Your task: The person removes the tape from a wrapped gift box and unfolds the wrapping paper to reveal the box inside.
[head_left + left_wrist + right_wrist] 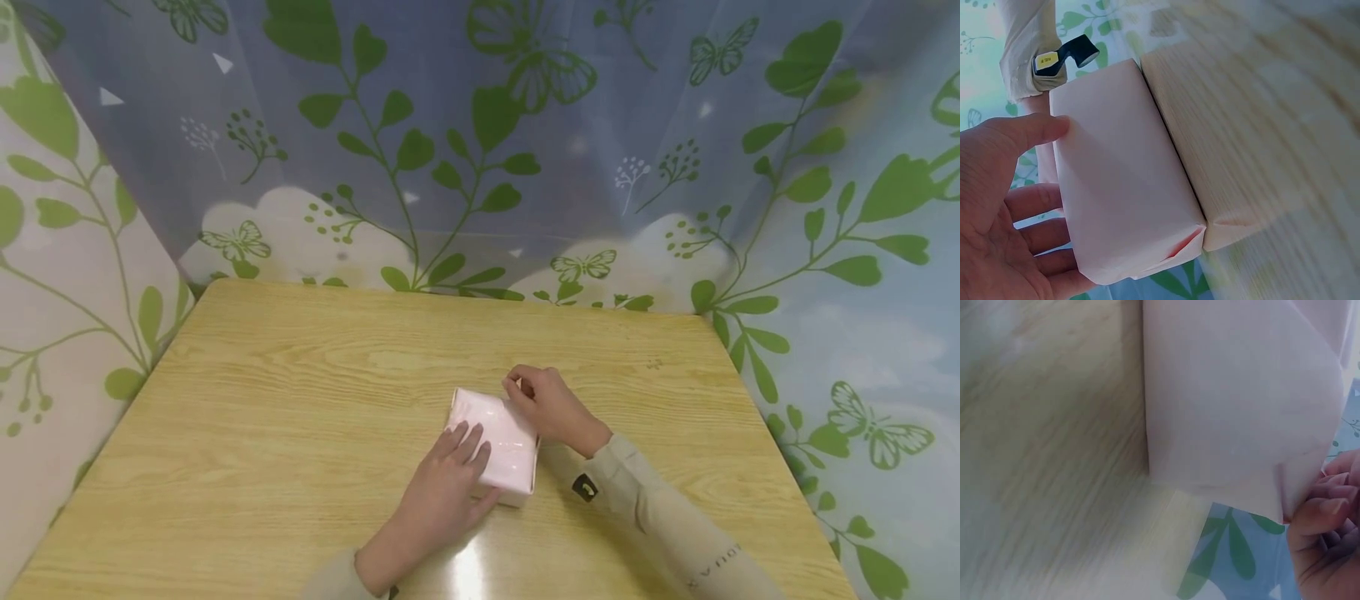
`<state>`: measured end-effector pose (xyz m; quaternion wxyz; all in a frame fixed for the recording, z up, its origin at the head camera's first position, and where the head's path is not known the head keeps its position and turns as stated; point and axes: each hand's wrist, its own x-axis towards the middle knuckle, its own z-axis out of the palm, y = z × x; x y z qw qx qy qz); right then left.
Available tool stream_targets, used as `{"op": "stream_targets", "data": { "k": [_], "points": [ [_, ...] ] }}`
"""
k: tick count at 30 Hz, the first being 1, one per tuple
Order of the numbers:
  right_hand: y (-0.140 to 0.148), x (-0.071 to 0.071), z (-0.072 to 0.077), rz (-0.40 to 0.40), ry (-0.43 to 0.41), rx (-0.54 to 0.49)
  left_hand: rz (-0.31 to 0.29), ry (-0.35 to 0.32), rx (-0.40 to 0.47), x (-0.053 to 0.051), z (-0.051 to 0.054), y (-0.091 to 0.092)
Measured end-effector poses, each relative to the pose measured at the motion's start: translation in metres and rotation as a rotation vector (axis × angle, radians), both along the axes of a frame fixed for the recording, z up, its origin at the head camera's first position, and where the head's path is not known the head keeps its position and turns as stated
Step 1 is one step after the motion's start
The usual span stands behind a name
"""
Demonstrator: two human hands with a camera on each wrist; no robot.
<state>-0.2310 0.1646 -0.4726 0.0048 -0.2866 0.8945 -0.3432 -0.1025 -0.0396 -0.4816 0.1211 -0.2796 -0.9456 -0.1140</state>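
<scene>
"What's furthest left?"

"The left hand (pixel 438 487), fingers spread and straight across the top of a pale pink, paper-wrapped rectangular box (pixel 512 454), thumb against its near side."

"And where does the box sit?"

"On the light yellow wood-grain table (pixel 262 417), between the 2 hands."

"Then the right hand (pixel 555 408)?"

"Fingers curled at the box's far right corner, thumb and forefinger pinching the paper edge. Right of that come a beige sleeve (pixel 660 512) and a pale blue curtain printed with green leaves (pixel 892 325)."
</scene>
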Motion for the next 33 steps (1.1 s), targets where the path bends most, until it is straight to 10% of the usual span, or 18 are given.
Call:
{"op": "stream_targets", "data": {
  "k": [18, 33],
  "points": [
    [0.0061, -0.0075, -0.0059, -0.111, 0.094, 0.094, 0.004, -0.022, -0.003, -0.0007, 0.0000, 0.0000],
    [0.0036, 0.0016, -0.0057, -0.014, 0.046, 0.115, 0.007, -0.016, -0.012, -0.0002, 0.0004, -0.0002]
  ]
}}
